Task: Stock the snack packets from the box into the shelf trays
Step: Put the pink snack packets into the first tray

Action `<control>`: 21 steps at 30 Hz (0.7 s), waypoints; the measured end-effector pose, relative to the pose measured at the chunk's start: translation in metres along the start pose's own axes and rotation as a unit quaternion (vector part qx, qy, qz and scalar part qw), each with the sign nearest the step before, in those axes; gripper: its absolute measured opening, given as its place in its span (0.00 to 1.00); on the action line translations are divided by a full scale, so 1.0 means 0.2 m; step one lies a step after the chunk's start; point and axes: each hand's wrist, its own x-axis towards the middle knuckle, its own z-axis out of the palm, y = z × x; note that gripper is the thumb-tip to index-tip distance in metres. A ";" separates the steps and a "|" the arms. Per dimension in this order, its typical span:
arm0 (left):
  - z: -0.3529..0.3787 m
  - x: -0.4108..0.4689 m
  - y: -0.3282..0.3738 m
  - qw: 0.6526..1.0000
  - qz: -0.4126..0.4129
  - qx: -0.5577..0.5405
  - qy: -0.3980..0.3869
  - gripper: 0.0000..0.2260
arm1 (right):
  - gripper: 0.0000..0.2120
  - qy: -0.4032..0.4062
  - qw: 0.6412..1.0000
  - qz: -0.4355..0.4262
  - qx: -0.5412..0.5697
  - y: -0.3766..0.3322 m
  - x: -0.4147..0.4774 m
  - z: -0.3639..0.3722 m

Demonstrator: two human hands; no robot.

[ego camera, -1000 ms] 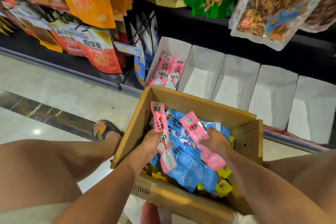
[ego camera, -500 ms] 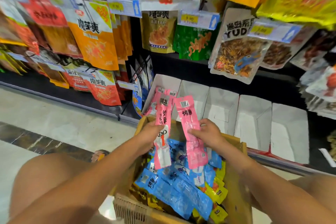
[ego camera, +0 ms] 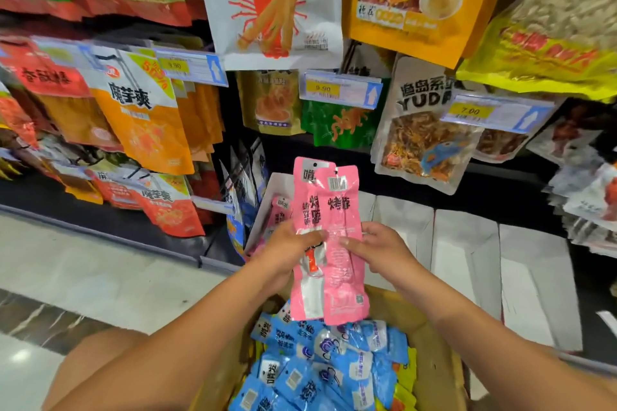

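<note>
Two long pink snack packets stand upright side by side above the cardboard box (ego camera: 430, 337). My left hand (ego camera: 287, 253) grips the left pink packet (ego camera: 305, 210). The right pink packet (ego camera: 344, 233) is pinched by my right hand (ego camera: 380, 252) and overlaps the left one. Blue packets (ego camera: 317, 367) and a few yellow ones fill the box below. Behind the packets a row of white shelf trays (ego camera: 464, 253) runs to the right; the leftmost tray (ego camera: 272, 207) holds pink packets.
Large snack bags (ego camera: 143, 117) hang on pegs above and left of the trays, with price tags (ego camera: 340, 90) in front. Hanging bags (ego camera: 594, 190) crowd the right edge. Pale tiled floor (ego camera: 100, 264) lies to the left. My knee shows at bottom left.
Both hands lifted the two pink packets out of the box and up toward the shelf, bringing them together side by side. The view tilted up to the hanging bags.
</note>
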 end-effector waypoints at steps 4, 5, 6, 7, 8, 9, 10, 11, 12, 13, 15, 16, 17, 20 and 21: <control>-0.01 0.13 -0.02 0.999 -0.014 -0.031 0.014 0.27 | 0.13 -0.037 0.999 -0.001 0.028 0.03 0.10 -0.01; -0.01 0.16 -0.01 0.999 -0.014 -0.030 0.016 0.26 | 0.14 -0.035 0.999 0.001 0.034 0.04 0.13 -0.01; 0.00 0.18 -0.02 0.999 -0.012 -0.030 0.018 0.22 | 0.13 -0.031 0.999 0.002 0.038 0.05 0.15 -0.01; 0.00 0.21 -0.02 0.999 -0.018 -0.027 0.026 0.18 | 0.11 -0.021 0.999 0.002 0.040 0.05 0.17 -0.02; 0.01 0.23 -0.03 0.999 -0.021 -0.022 0.031 0.15 | 0.10 -0.006 0.999 0.001 0.043 0.06 0.18 -0.02; 0.02 0.23 -0.02 0.999 -0.022 -0.015 0.042 0.12 | 0.09 0.017 0.999 -0.004 0.046 0.06 0.19 -0.02; 0.03 0.24 -0.03 0.999 -0.021 -0.009 0.048 0.09 | 0.08 0.044 0.998 -0.010 0.047 0.07 0.20 -0.02; 0.04 0.24 -0.02 0.998 -0.023 -0.008 0.051 0.09 | 0.07 0.073 0.996 -0.021 0.039 0.08 0.22 -0.03; 0.05 0.25 -0.03 0.998 -0.028 -0.013 0.047 0.10 | 0.06 0.099 0.994 -0.033 0.029 0.09 0.23 -0.03; 0.06 0.25 -0.02 0.998 -0.037 -0.025 0.044 0.11 | 0.05 0.120 0.992 -0.045 0.012 0.10 0.25 -0.03; 0.09 0.25 -0.02 0.997 -0.061 -0.046 0.027 0.16 | 0.04 0.141 0.987 -0.068 -0.033 0.13 0.27 -0.01; 0.11 0.24 -0.01 0.996 -0.072 -0.050 0.009 0.18 | 0.06 0.142 0.985 -0.082 -0.056 0.14 0.28 0.00; 0.12 0.23 0.00 0.995 -0.082 -0.057 -0.003 0.18 | 0.09 0.139 0.983 -0.094 -0.078 0.13 0.27 0.03; 0.14 0.22 0.04 0.995 -0.089 -0.049 -0.007 0.17 | 0.13 0.108 0.983 -0.105 -0.103 0.12 0.26 0.10; 0.15 0.21 0.05 0.996 -0.080 -0.045 -0.009 0.17 | 0.14 0.098 0.983 -0.103 -0.113 0.12 0.27 0.11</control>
